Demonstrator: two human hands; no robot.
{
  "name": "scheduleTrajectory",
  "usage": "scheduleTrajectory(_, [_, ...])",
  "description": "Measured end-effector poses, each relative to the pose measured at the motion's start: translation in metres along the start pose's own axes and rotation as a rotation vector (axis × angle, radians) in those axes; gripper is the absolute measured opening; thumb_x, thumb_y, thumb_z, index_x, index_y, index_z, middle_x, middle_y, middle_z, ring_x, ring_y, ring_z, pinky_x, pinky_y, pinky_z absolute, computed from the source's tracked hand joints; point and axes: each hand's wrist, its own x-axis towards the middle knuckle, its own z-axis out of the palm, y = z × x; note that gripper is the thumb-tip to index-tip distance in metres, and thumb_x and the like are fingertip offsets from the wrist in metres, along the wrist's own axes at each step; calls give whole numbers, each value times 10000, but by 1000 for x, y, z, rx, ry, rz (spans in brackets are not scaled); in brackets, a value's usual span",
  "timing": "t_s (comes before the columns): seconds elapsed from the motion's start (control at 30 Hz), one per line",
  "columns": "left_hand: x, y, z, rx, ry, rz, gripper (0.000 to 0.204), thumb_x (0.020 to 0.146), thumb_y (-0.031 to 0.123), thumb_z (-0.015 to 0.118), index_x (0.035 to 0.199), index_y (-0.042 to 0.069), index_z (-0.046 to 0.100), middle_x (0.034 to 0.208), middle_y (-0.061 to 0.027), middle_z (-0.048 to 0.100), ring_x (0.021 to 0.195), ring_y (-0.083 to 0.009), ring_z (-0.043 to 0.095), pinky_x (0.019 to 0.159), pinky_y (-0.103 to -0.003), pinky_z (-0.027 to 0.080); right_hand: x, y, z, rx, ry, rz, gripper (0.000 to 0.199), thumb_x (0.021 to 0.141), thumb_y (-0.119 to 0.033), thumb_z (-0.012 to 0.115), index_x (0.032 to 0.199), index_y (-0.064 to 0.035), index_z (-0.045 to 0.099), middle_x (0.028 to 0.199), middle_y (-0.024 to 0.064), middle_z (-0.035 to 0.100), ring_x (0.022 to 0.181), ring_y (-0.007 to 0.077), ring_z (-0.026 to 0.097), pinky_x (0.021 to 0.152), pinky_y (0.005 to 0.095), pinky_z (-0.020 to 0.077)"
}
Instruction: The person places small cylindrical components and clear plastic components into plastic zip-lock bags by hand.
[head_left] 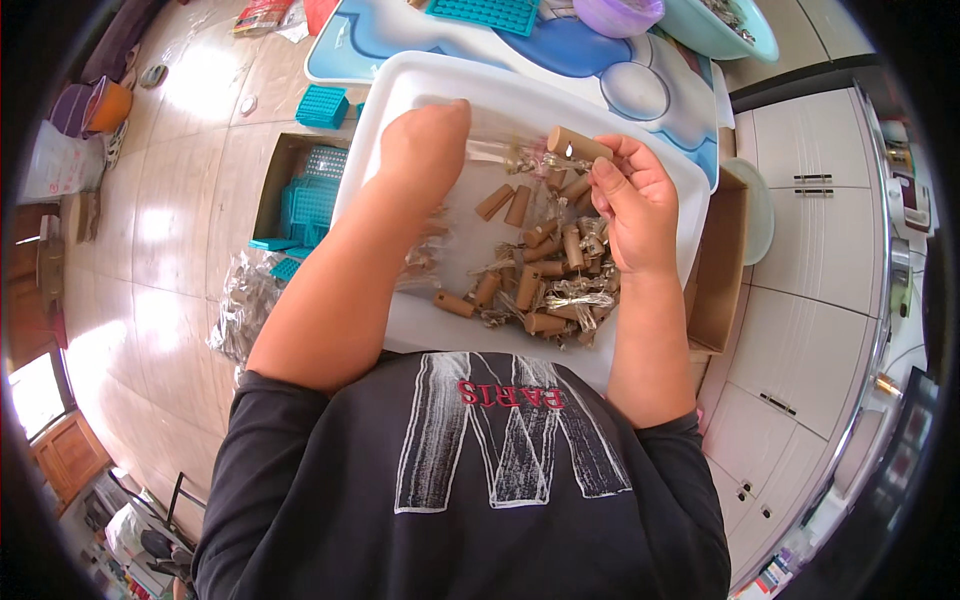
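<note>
My right hand (pixel 640 205) pinches a cork-shaped light (pixel 578 144), a tan cylinder with a bundle of thin silvery wire hanging below it. To the left, my left hand (pixel 425 140) is closed on what looks like a clear plastic bag (pixel 488 150), which stretches toward the cork; motion smears its edges. Both hands are over a white plastic tub (pixel 400 75). Inside it, under my right hand, lies a heap of similar cork lights (pixel 545 270) with coiled wires. More clear plastic (pixel 425 262) shows beside my left forearm.
A blue-and-white patterned table (pixel 350 45) stands beyond the tub, bearing a teal tray (pixel 485 12), a purple bowl (pixel 620 15) and a pale green basin (pixel 735 35). Left of the tub sit a box of teal trays (pixel 310 205) and a filled clear bag (pixel 245 305). Cabinets (pixel 810 260) line the right.
</note>
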Motion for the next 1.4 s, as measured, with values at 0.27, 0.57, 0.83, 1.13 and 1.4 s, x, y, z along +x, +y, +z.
scheduleTrajectory(0.27, [-7, 8, -35, -851, -150, -210, 195, 822, 100, 577, 1007, 44, 604, 704, -42, 595, 625, -123, 560, 555, -252, 434, 0, -3, -5, -92, 34, -88, 240, 810, -75, 620, 1030, -7, 553, 766, -15, 520, 606, 32, 425, 526, 160, 355])
scheduleTrajectory(0.57, [-9, 16, -13, -1248, -338, -221, 154, 785, 87, 643, 925, 24, 627, 723, 6, 588, 639, -55, 493, 551, -193, 400, -2, 2, 1, -127, 43, -105, 233, 813, -67, 613, 1032, -14, 553, 782, -27, 512, 620, 27, 419, 527, 159, 349])
scheduleTrajectory(0.83, [-10, 21, -22, -1227, -323, -249, 138, 773, 120, 672, 831, 11, 611, 706, -10, 602, 588, -67, 513, 544, -200, 411, -2, 1, 1, -243, 96, -156, 223, 809, -33, 607, 1027, -20, 557, 799, -33, 518, 654, 26, 426, 559, 157, 361])
scheduleTrajectory(1.13, [-9, 15, -29, -1205, -334, -152, 136, 759, 97, 689, 829, 18, 603, 680, -3, 583, 576, -63, 510, 522, -194, 414, -1, 1, -7, -396, 113, -283, 203, 790, -1, 620, 990, -12, 581, 787, -33, 526, 696, 46, 452, 648, 171, 393])
scheduleTrajectory(1.4, [-8, 16, -32, -1127, -393, -58, 152, 745, 84, 694, 848, 11, 609, 695, -12, 597, 599, -63, 532, 521, -203, 427, -2, -1, -6, -419, -64, -159, 194, 787, 31, 606, 977, -3, 584, 783, -30, 543, 699, 39, 468, 636, 173, 411])
